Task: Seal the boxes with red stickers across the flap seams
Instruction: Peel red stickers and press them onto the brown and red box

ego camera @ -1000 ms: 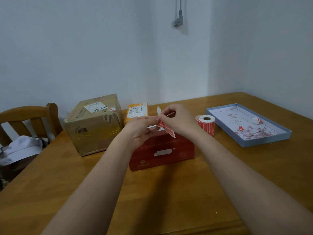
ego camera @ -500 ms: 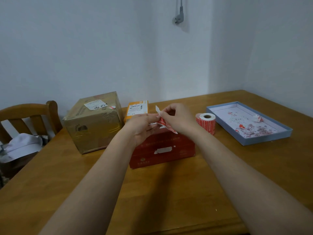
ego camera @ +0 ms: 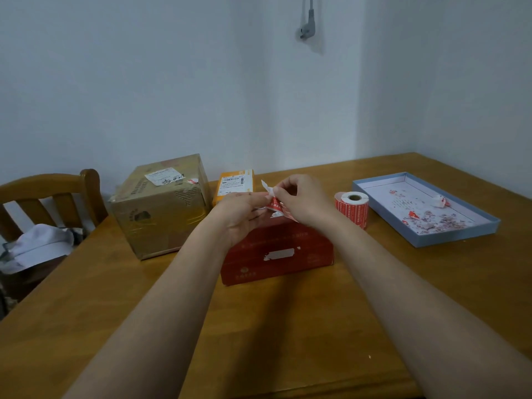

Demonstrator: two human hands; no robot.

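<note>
Since a sec ago both hands have lifted a bit, and the red sticker (ego camera: 280, 208) now tilts more steeply, its white backing tab poking up. Left hand (ego camera: 244, 213) & right hand (ego camera: 302, 197) both pinch it with curled fingers, just above the red box (ego camera: 277, 253) on the desk (ego camera: 288, 326). Sticker roll (ego camera: 351, 207) stands just right of the box — brown carton (ego camera: 162, 204) sits to the left.

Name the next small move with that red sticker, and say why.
Probably finish peeling: both the left hand and right hand pinch the red paper sticker, its white backing only partly lifted, above the red cardboard box.
</note>
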